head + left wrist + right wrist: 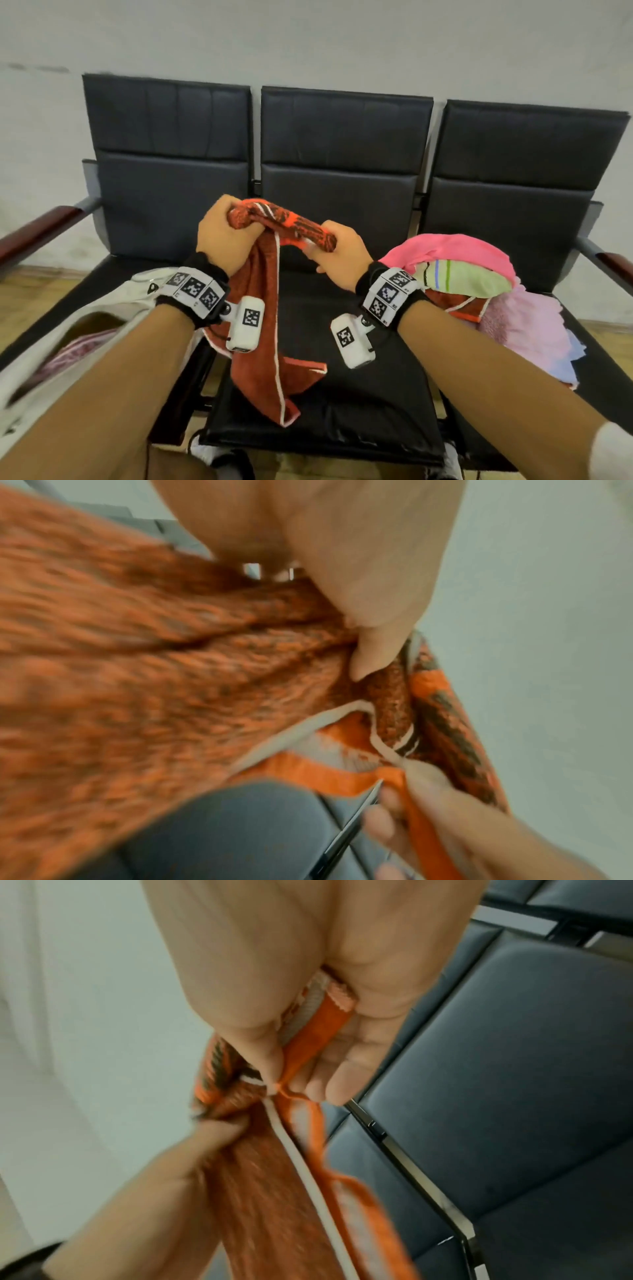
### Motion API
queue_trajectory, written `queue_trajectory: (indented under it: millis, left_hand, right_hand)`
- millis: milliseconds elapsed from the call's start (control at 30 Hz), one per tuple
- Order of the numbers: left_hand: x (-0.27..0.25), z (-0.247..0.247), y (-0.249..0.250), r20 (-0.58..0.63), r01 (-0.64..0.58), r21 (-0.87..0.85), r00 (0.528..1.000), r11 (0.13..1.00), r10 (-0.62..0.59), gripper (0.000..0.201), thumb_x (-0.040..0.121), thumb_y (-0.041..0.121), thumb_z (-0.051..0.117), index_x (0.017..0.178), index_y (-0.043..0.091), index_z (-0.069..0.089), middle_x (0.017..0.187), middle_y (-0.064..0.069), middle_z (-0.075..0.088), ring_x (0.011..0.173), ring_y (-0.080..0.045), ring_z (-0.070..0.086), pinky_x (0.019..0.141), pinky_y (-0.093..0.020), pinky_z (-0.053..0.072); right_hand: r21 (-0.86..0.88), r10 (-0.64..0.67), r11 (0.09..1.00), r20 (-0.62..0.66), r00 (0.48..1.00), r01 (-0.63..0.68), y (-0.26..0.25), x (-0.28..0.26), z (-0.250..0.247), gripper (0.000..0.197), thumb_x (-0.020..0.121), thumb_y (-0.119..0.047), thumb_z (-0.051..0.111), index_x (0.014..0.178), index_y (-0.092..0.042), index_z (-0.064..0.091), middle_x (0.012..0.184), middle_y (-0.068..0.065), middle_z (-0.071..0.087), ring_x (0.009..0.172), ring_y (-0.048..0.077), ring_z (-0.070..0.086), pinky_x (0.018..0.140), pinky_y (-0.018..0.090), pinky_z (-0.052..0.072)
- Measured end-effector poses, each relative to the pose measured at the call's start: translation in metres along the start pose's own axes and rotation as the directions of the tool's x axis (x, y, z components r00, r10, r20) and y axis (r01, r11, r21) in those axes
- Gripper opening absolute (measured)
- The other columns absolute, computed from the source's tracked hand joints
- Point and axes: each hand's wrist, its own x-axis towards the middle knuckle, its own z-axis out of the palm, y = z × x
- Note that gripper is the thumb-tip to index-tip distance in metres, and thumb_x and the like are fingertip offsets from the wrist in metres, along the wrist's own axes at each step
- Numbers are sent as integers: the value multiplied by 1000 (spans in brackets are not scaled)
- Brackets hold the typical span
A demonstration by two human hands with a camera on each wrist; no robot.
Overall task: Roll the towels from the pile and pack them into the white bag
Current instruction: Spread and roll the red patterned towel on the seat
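Observation:
An orange-red towel [263, 329] with a white edge stripe is partly rolled at its top and hangs down over the middle seat. My left hand [224, 233] grips the left end of the roll [284, 219]. My right hand [337, 260] grips the right end. In the left wrist view the towel [154, 669] fills the frame under my left hand [359, 647]. In the right wrist view my right hand [308, 1031] pinches the towel's orange hem [325, 1020]. The white bag [78, 315] lies open on the left seat. The towel pile [479, 274] sits on the right seat.
A three-seat black bench [342, 144] stands against a pale wall, with wooden armrests [37, 233] at both ends. The pile holds pink, green striped and lilac towels. A pinkish towel [82, 346] shows inside the bag. Wooden floor lies beneath.

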Motion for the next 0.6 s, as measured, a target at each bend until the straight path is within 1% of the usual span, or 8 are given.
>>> queue_trajectory:
  millis: [67, 167, 233, 300, 367, 400, 500, 600]
  left_hand:
    - [-6, -1, -11, 81, 56, 52, 995, 997, -60, 27, 71, 31, 80, 84, 22, 58, 74, 8, 61, 65, 0, 54, 68, -26, 42]
    - [-22, 5, -23, 176, 70, 142, 980, 987, -95, 48, 67, 43, 84, 102, 25, 58, 99, 1, 60, 86, -12, 58, 79, -26, 43]
    - [-31, 10, -25, 278, 29, 148, 958, 989, -70, 64, 62, 56, 80, 114, 27, 57, 110, 2, 58, 96, -12, 57, 84, -26, 45]
    - [-39, 17, -20, 410, 18, 92, 911, 996, -55, 70, 63, 59, 81, 123, 33, 55, 116, 10, 60, 101, -5, 60, 86, -25, 47]
    - [-45, 24, -7, 484, 1, 9, 875, 1000, -6, 59, 71, 52, 82, 122, 40, 55, 111, 15, 64, 98, 0, 63, 85, -23, 50]
    - [-45, 27, 1, 479, -17, -32, 878, 999, 31, 51, 75, 43, 82, 120, 39, 57, 107, 14, 66, 95, 0, 64, 83, -22, 52]
    - [-38, 34, 18, 369, -131, -76, 917, 989, 150, 22, 85, 17, 74, 103, 26, 67, 92, 9, 69, 85, -5, 65, 76, -23, 53]
    - [-31, 39, 32, 318, -149, -157, 928, 976, 193, 2, 92, 14, 68, 92, 15, 69, 85, 3, 69, 78, -10, 66, 72, -27, 52]
  right_hand:
    - [105, 40, 994, -1, 999, -39, -2, 1, 6, 18, 85, -19, 75, 77, -18, 58, 76, 9, 68, 71, 26, 69, 60, 42, 60]
    - [175, 74, 982, -48, 996, -65, -5, 1, 11, 20, 81, -14, 76, 79, -23, 57, 74, 5, 69, 67, 22, 69, 56, 34, 56]
    - [147, 27, 989, -97, 995, -12, -7, 0, 10, 26, 78, -9, 75, 86, -26, 57, 76, 1, 68, 66, 14, 67, 59, 30, 56]
    - [51, -52, 997, -116, 992, 58, -11, 0, 4, 30, 75, -6, 74, 90, -27, 60, 78, -4, 67, 68, 6, 64, 65, 23, 52]
    - [-11, -107, 994, -100, 989, 107, -14, -2, -1, 28, 76, -7, 76, 93, -25, 61, 78, -5, 67, 70, 5, 63, 65, 18, 50]
    - [-15, -130, 992, -99, 987, 129, -15, -2, -2, 27, 77, -10, 77, 94, -24, 62, 77, -4, 68, 69, 6, 63, 64, 18, 50]
    - [-14, -166, 986, -150, 975, 166, -12, -3, -7, 20, 79, -18, 80, 91, -23, 64, 74, -3, 66, 67, 12, 62, 62, 16, 49]
    - [-32, -180, 984, -199, 963, 177, -7, -7, -13, 20, 80, -17, 76, 95, -22, 65, 78, -5, 65, 70, 9, 62, 63, 15, 49]
